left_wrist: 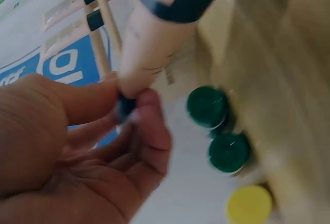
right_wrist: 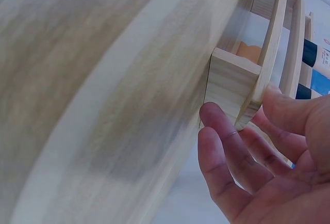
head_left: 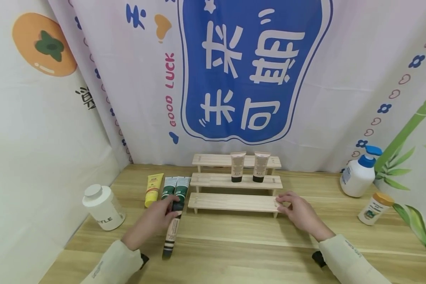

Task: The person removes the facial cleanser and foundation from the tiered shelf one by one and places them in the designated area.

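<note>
Lower left, a white plastic bottle (head_left: 104,209) with lettering ending "YLE" stands apart from the left hand (head_left: 153,217), which pinches a slim beige tube with dark bands (head_left: 172,232) near one end, presumably leaving its body clear; pink "GOOD LUCK" marks the white printed curtain (head_left: 142,90) above. At lower centre stands a pale wooden three-tier rack (head_left: 230,202), its right end gripped by the right hand (head_left: 298,211), probably for steadiness.

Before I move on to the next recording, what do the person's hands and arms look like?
The left hand and right hand wear no gloves. The left sleeve and right sleeve are pale cream, with small, unreadable lettering. A black piece shows at each wrist.
</note>
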`<state>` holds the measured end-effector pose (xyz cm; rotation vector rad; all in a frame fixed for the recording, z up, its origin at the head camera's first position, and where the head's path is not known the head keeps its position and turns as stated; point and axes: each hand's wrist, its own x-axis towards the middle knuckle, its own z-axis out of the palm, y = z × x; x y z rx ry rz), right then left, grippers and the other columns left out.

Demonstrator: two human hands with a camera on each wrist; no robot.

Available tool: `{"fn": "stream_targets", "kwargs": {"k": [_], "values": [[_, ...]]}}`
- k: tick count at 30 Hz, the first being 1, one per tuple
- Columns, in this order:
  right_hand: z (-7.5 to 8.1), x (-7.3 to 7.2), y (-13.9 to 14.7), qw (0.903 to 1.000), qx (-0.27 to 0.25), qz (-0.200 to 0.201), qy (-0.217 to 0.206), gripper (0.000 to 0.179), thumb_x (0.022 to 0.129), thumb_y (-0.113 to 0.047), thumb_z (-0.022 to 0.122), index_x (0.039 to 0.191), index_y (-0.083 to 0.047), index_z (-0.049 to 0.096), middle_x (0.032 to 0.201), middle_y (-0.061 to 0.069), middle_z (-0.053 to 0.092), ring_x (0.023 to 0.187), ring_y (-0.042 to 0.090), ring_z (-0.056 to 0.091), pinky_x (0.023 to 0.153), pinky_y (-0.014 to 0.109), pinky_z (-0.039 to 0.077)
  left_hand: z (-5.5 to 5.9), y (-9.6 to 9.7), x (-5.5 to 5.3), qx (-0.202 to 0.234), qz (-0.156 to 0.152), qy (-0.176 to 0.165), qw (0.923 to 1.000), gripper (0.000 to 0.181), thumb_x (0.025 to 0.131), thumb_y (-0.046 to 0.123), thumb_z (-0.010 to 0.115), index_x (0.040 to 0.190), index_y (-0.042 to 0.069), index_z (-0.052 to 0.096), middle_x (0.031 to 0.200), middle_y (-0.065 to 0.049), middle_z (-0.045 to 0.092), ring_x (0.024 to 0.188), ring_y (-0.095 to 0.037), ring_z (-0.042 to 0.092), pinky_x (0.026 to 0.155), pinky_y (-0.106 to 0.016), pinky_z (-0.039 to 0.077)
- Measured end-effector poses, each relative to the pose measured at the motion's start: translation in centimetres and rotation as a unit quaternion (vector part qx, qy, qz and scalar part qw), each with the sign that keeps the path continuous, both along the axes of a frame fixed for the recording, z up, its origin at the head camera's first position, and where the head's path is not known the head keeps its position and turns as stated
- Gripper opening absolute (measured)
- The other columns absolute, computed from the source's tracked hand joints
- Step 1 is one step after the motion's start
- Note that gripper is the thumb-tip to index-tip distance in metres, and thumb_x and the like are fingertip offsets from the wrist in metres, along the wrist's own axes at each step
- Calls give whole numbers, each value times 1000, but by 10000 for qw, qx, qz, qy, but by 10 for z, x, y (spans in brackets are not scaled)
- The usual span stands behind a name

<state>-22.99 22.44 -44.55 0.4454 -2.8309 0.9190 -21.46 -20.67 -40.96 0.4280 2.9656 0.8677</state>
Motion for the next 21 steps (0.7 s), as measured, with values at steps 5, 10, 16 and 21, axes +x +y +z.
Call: {"fn": "stream_targets", "kwargs": {"k": [5, 10, 16, 21], "values": [[0, -1, 0, 10000, 41, -24, 13, 27, 85, -9, 70, 110, -1, 67, 115, 9, 59, 75, 10, 56, 65, 26, 49, -13, 0, 0, 12, 24, -519, 9986, 27, 88, 9, 66, 114, 8, 58, 68, 1, 53, 55, -13, 49, 48, -28, 42], [0, -1, 0, 10000, 47, 1, 51, 27, 85, -9, 71, 110, -1, 67, 114, 9, 59, 74, 10, 56, 64, 26, 49, -21, -1, -2, 109, 174, -721, 9972, 20, 87, 6, 67, 106, 8, 61, 71, -1, 53, 58, -15, 50, 50, -30, 43], [0, -1, 0, 10000, 36, 2, 42, 27, 85, -9, 71, 110, -1, 67, 114, 9, 59, 74, 10, 56, 64, 26, 49, -28, -5, -7, 20, 330, -689, 9971, 19, 86, 7, 68, 105, 8, 64, 75, -1, 55, 60, -14, 51, 51, -29, 44], [1, 0, 0, 10000, 21, 1, 3, 27, 85, -9, 70, 111, 0, 67, 114, 9, 59, 74, 10, 56, 64, 26, 49, -29, -5, -11, -64, 379, -544, 9978, 18, 86, 6, 68, 104, 5, 65, 78, -3, 57, 58, -14, 50, 50, -29, 43]]}}
